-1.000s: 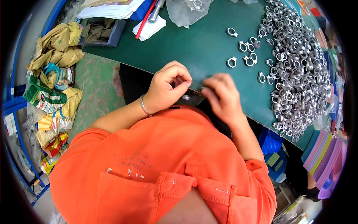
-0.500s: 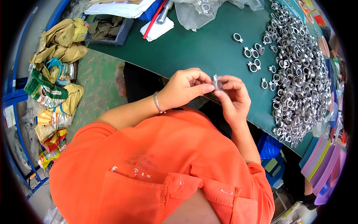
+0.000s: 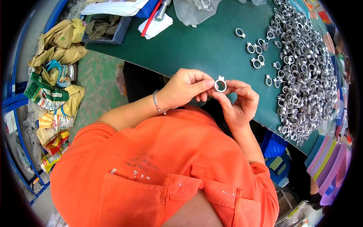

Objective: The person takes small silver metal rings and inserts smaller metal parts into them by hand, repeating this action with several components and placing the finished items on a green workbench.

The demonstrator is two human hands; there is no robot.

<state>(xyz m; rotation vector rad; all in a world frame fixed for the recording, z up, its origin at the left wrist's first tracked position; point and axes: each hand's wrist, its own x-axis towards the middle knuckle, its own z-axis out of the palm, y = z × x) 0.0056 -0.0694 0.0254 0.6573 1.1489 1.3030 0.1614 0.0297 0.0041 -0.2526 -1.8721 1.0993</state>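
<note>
A small grey metal ring (image 3: 220, 90) with a lug on its rim is held between both hands, its round opening facing up toward me. My left hand (image 3: 187, 87) pinches its left side with thumb and fingers; a metal bangle (image 3: 156, 101) circles that wrist. The thumb and fingertips of my right hand (image 3: 241, 101) grip the ring's right side. Both hands are just past the near edge of the green table (image 3: 189, 49). Several loose rings (image 3: 258, 49) of the same kind lie beyond my right hand, beside a big heap of rings (image 3: 304, 75).
At the back left stand a grey bin (image 3: 120, 34) with cloth in it, white paper (image 3: 159, 27) under a red stick, and a clear plastic bag (image 3: 194, 13). Crumpled sacks (image 3: 60, 34) lie at far left. Pastel plastic sheets or trays (image 3: 327, 162) stand at lower right.
The ring has turned from nearly edge-on to face me, so its opening shows. My right hand has shifted slightly right and down. The whole view has moved a little.
</note>
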